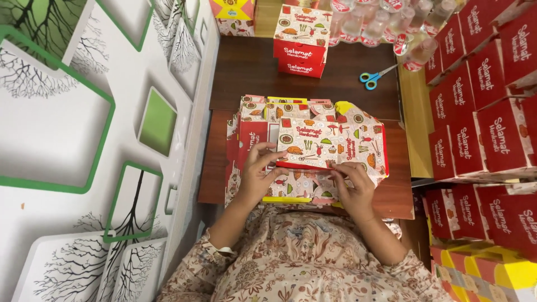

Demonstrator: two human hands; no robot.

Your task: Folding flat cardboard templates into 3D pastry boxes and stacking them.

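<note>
your left hand pins the flat printed carton at frame centre on the table, its grip holding the edge, while your right hand pinches the lower flap to crease it.

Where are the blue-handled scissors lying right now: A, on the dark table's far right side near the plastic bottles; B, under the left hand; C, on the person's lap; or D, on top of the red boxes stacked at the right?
A: the scissors lie on the dark table just below the plastic bottles, well away from both hands, which grip a flat printed carton.
</note>
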